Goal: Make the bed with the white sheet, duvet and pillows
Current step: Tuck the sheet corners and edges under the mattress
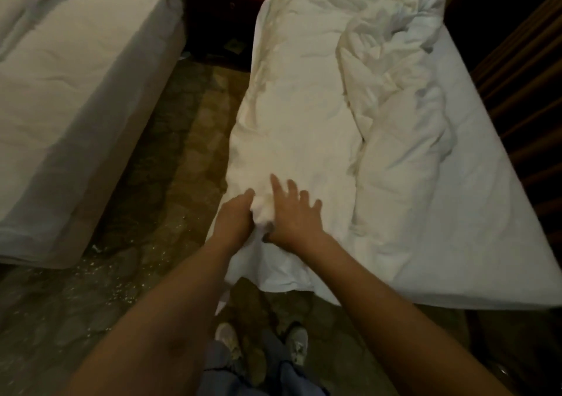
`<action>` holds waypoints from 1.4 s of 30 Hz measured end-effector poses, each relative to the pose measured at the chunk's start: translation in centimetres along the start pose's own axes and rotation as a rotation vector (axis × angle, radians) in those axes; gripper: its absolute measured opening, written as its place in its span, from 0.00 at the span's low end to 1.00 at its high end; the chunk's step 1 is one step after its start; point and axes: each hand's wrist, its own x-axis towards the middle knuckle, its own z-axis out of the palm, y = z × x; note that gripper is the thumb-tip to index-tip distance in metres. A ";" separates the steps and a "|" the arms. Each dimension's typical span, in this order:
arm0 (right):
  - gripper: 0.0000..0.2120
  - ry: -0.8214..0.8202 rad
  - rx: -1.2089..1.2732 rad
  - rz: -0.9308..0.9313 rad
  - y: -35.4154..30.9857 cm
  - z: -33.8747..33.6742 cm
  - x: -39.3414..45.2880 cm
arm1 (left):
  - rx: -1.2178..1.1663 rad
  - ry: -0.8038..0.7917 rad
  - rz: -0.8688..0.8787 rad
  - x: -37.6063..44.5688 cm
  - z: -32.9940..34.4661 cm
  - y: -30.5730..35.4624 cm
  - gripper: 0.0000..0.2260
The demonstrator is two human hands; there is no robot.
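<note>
Left hand: the left hand, lower centre of the frame, has its fingers curled round a bunched fold of the duvet.
Right hand: the right hand, just beside it, lies spread with fingers straight, pressing flat on the same cloth and holding nothing.
Step in hand: probably finding the duvet's foot corner to spread it.
Doing it well: keep the bunch firmly gripped, slide the flat hand along the hem to the next corner, then lift and pull toward the frame's right.
Duvet place: heaped along the centre of the bed, spilling over its near left edge.
Duvet axis: long axis runs from lower centre to upper right, along the mattress; the right half lies bare.
Other bed: upper left, well apart.
</note>
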 end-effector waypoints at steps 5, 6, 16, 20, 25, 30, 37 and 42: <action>0.22 -0.037 0.165 -0.083 -2.0 3.5 2.3 | 0.335 -0.284 0.106 -0.4 -1.1 -0.8 0.20; 0.18 -0.053 0.176 -0.066 -2.2 3.9 2.5 | 0.335 -0.297 0.077 -0.9 -0.9 -1.5 0.20; 0.15 0.278 0.094 -0.081 -2.5 -6.5 5.1 | 0.381 -0.119 0.222 5.0 -10.7 1.6 0.19; 0.14 0.511 0.082 -0.131 -4.4 -10.6 5.8 | 0.517 0.052 0.256 5.5 -16.9 2.7 0.16; 0.14 0.511 0.110 -0.174 -7.1 -12.0 5.5 | 0.663 0.084 0.281 4.7 -19.8 0.9 0.13; 0.14 0.532 0.128 -0.109 -6.7 -12.7 4.4 | 0.667 0.121 0.317 5.2 -20.1 1.5 0.11; 0.17 -0.010 0.127 -0.194 -9.3 -0.5 1.9 | 0.680 -0.358 0.220 -2.0 -11.7 -4.9 0.18; 0.17 0.240 0.092 -0.152 -9.8 -6.9 4.9 | 0.593 -0.161 0.167 2.4 -16.7 -3.6 0.15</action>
